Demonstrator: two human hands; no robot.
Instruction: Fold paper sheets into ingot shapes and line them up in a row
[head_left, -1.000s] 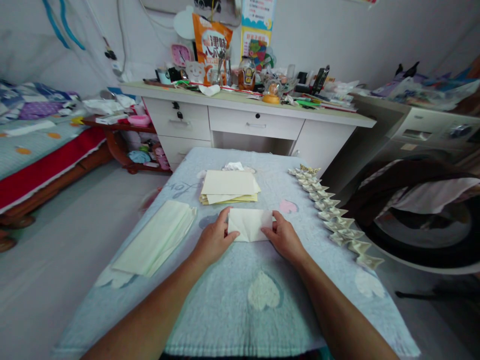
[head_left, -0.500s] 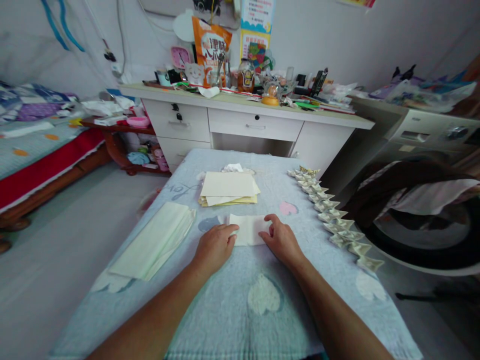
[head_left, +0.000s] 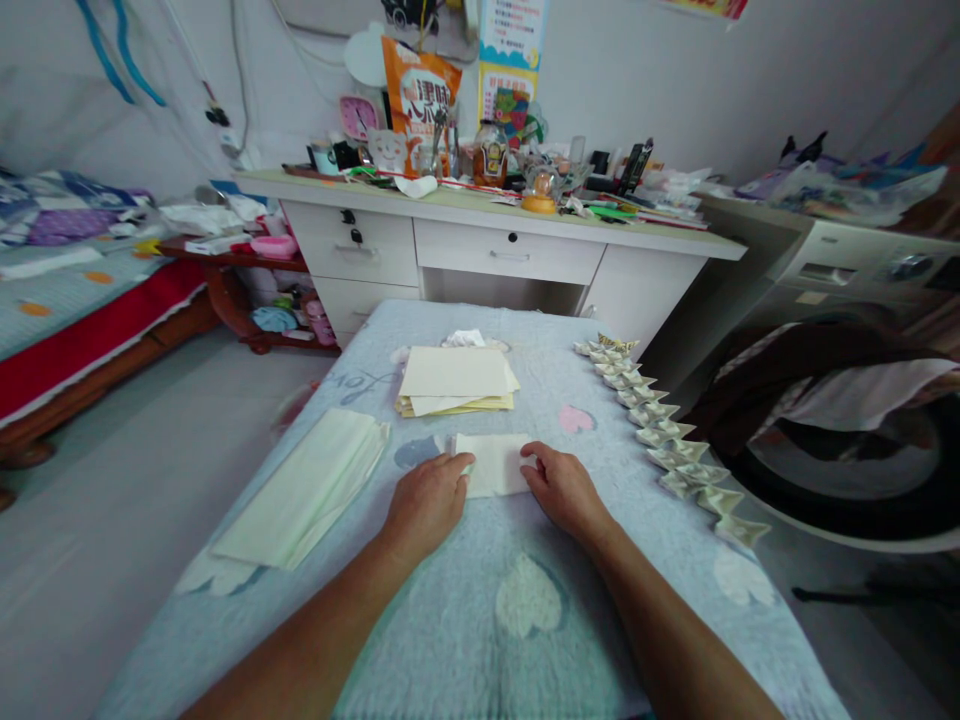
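Observation:
A small white sheet of paper (head_left: pixel 495 466) lies on the cloth-covered table between my hands, with a faint crease near its middle. My left hand (head_left: pixel 429 503) grips its left edge, thumb and fingertips closed there. At the right edge, my right hand (head_left: pixel 564 486) has its fingers curled in, with thumb and forefinger closed on the paper. Just behind the sheet is a stack of cream paper (head_left: pixel 454 372). To the left lies a folded pile of pale green paper (head_left: pixel 307 485). Folded paper boats (head_left: pixel 664 432) stand in a row along the right side.
The table is covered by a blue cloth (head_left: pixel 450 640) with heart patterns. Beyond it stands a white desk (head_left: pixel 510 250) crowded with jars, a bag and small items. A washing machine (head_left: pixel 847 270) is at the right, a bed (head_left: pixel 82 300) at the left.
My right hand's forefinger has come down and in toward its thumb at the paper's right edge. My left hand stays at the left edge, nearly still.

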